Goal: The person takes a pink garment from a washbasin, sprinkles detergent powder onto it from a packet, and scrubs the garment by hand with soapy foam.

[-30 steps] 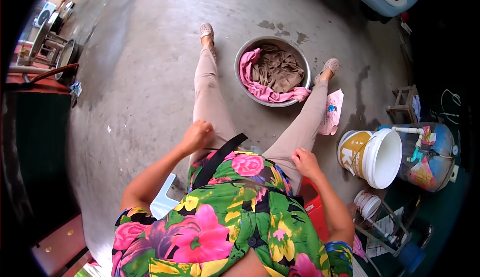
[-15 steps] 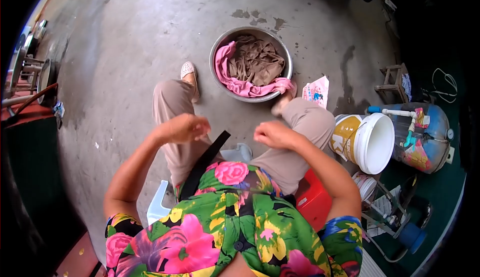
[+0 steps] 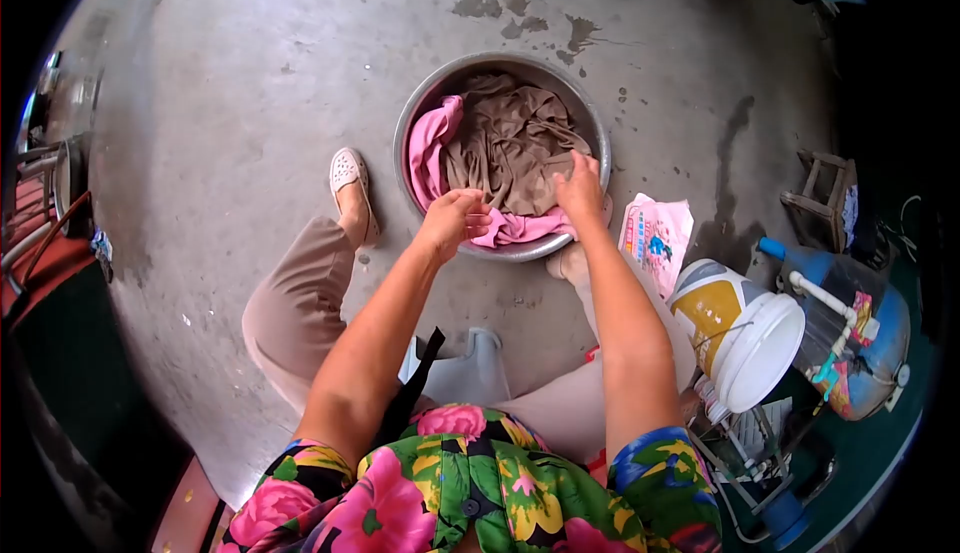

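Observation:
A round metal basin [image 3: 601, 133] on the floor holds a crumpled brown cloth [image 3: 505, 138] with a pink cloth [image 3: 430, 153] curving along its left and near sides. My left hand [image 3: 457, 221] hovers at the near-left rim, above the pink cloth, with fingers loosely bent and nothing in them. Over the right side of the basin, my right hand [image 3: 580, 189] reaches down with its fingers apart at the edge of the brown cloth; whether the fingertips touch it I cannot tell.
A pink-and-white printed packet [image 3: 655, 238] lies right of the basin. Beyond it are a white-and-yellow bucket [image 3: 715, 323], a blue tank with pipes [image 3: 880, 343] and a small wooden stool [image 3: 822, 193]. A pale plastic stool [image 3: 465, 368] stands between my legs. Wet patches [image 3: 515, 18] mark the concrete.
Both hands have moved forward from above my lap to the basin. My arms are now stretched out, and my body leans closer to it. The brown cloth's folds look slightly different.

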### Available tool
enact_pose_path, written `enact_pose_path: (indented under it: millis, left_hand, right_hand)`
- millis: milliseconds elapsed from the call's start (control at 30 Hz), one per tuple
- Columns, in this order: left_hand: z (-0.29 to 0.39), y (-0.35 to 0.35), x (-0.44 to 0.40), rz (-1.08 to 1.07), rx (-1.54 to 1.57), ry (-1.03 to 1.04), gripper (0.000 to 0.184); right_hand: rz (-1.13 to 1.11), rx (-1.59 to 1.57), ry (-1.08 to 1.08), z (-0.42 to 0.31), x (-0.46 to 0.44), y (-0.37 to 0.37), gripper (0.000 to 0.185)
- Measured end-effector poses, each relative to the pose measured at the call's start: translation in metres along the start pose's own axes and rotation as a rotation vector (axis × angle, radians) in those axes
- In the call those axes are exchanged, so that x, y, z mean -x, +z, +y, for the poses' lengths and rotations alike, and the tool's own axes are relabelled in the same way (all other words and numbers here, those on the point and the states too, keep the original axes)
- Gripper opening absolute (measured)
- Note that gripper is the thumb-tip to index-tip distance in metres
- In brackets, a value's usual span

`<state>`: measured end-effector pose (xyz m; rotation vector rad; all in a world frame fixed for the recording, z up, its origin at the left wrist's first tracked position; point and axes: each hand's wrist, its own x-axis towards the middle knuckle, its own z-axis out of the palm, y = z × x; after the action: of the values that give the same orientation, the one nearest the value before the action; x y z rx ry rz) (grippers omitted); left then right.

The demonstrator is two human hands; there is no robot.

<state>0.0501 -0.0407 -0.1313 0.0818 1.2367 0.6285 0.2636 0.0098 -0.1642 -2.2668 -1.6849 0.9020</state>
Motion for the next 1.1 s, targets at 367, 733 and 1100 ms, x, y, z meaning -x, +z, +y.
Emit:
enact_pose_path:
  millis: [367, 733, 1100]
  left_hand:
    - [-0.021, -0.03, -0.081, 0.339, 0.358, -0.003, 0.059]
    - [-0.015, -0.039, -0.118, -0.102, 0.583, 0.008, 0.027]
    - [0.072, 0.03, -0.04, -0.414, -0.695, 0.737, 0.034]
  right_hand:
    - [-0.421, -0.464, 0.307, 0.039, -0.046, 0.122, 0.062]
    - [-0.407, -1.424, 0.397, -0.078, 0.022, 0.025, 0.034]
    - [-0.614, -1.206, 0.099, 0.027, -0.106, 0.087, 0.066]
